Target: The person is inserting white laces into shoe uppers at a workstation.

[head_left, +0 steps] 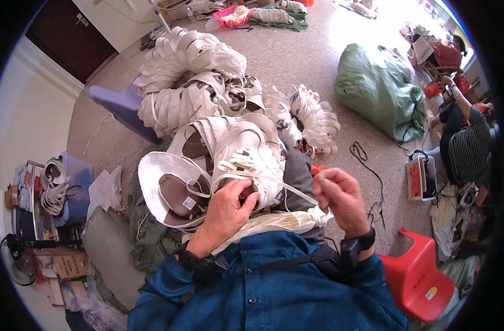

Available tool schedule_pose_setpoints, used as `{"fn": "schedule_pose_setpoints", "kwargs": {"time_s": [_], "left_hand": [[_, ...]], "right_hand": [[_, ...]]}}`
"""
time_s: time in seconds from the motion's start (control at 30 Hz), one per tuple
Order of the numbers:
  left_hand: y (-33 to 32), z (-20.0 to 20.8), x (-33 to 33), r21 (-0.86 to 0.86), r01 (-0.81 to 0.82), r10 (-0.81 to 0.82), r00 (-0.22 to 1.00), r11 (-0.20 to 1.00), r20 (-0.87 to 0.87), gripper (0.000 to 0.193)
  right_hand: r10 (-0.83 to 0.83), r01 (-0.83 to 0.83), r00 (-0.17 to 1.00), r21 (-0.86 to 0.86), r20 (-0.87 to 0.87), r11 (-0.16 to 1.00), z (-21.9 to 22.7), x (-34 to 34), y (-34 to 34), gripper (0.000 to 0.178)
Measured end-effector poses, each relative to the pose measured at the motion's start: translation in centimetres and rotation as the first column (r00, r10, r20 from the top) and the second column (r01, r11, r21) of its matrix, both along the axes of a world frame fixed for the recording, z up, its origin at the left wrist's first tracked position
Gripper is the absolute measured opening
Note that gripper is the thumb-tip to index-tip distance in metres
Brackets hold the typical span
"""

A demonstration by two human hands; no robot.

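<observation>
A white shoe upper (251,144) lies on my lap, its toe pointing away from me and white lace threaded across its front. My left hand (228,208) is closed on the near end of this upper, thumb and forefinger around the opening's edge. To the right, my right hand (340,197) has its fingers curled in a pinch on a white shoelace (296,192), which runs taut from the upper. Just left of my left hand, another upper (155,185) shows its brown lining and a small label. A bundle of loose white laces (274,223) lies across my lap.
Stacked white uppers (188,60) rest on a purple chair (119,105) ahead. A green sack (376,91) stands on the floor at right, near a black cord (367,165). A red stool (420,276) is close at my right. Another person (467,143) sits farther right.
</observation>
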State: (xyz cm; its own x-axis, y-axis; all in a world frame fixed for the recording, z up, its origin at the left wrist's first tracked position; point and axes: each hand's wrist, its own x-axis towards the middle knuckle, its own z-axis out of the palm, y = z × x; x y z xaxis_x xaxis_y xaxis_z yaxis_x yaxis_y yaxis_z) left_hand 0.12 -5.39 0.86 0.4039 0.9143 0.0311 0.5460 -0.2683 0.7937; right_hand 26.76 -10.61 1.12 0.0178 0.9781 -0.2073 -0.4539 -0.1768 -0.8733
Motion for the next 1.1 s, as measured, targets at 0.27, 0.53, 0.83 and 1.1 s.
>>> {"fn": "schedule_pose_setpoints", "kwargs": {"time_s": [0.27, 0.53, 0.83, 1.1], "left_hand": [[-0.7, 1.1, 0.3, -0.034, -0.115, 0.115, 0.993, 0.993, 0.012, 0.022], [3.0, 1.7, -1.3, 0.531, 0.039, 0.003, 0.997, 0.846, -0.077, 0.016], [2.7, 1.6, -1.7, 0.546, 0.064, 0.016, 0.99, 0.835, -0.139, 0.016], [3.7, 1.5, -1.7, 0.598, 0.062, 0.01, 0.993, 0.799, -0.116, 0.013]], "right_hand": [[0.117, -0.148, 0.938, 0.071, 0.327, 0.987, -2.5, -4.7, 0.9, 0.011], [0.726, -0.748, 0.659, 0.064, 0.198, 0.661, 2.7, -5.2, -0.9, 0.015], [0.721, -0.737, 0.673, 0.072, 0.166, 0.672, 1.8, -5.2, -1.3, 0.015], [0.716, -0.713, 0.698, 0.118, 0.015, 0.692, 7.1, -1.1, -2.9, 0.015]]}}
